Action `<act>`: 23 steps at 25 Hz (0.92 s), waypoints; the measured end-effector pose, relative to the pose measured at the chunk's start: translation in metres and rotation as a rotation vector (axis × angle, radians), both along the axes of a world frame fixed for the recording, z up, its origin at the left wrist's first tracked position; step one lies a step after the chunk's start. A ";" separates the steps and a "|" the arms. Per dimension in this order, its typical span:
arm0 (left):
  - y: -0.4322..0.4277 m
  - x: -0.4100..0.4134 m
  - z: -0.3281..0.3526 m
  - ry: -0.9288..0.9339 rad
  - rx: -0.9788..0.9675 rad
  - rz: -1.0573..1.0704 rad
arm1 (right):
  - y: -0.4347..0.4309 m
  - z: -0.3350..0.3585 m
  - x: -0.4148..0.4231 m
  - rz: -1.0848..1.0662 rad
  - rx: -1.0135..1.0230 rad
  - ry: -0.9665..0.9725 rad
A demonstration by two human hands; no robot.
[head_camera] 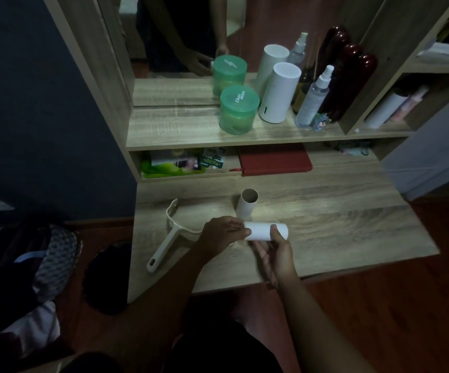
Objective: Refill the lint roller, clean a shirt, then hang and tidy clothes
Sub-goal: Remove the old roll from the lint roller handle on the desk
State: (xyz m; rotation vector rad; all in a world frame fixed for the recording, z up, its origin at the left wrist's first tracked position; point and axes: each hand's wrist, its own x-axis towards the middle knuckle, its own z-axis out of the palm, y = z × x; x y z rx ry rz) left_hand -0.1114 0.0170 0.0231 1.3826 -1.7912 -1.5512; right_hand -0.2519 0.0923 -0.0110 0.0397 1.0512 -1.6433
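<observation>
Holding the fresh white refill roll (267,231) just above the near part of the wooden table (352,227), both hands are seen at work: the right hand (274,251) is curled under and around the roll, with its thumb on top near the middle, and the left hand (222,234) is pinched on the left end of the roll with its fingertips. The step in hand is judged to be the preparing of the new roll, probably the finding of the loose edge of the wrapper or first sheet; whether any sheet is already lifted cannot be told, because the light is poor. For a good result, the roll should be kept steady by the right hand while the edge is searched by the left, and the sticky surface should be touched as little as possible. Left of the hands, the empty lint roller handle (164,249) is lying flat on the table, its frame pointing to the far side; the roll will have to be slid onto it afterwards. A little farther, the used cardboard core (247,204) is standing upright, close behind the hands. On the far shelf a green jar (238,110) and a white cylinder (278,94) are seen, well apart from the work.
</observation>
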 end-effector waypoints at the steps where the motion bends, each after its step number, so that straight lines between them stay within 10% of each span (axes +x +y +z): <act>1: 0.000 0.001 -0.001 0.010 0.003 -0.003 | 0.001 0.000 -0.002 0.005 -0.004 0.003; 23: 0.003 -0.016 -0.010 0.044 -0.011 0.092 | -0.003 -0.009 -0.017 -0.103 -0.072 0.023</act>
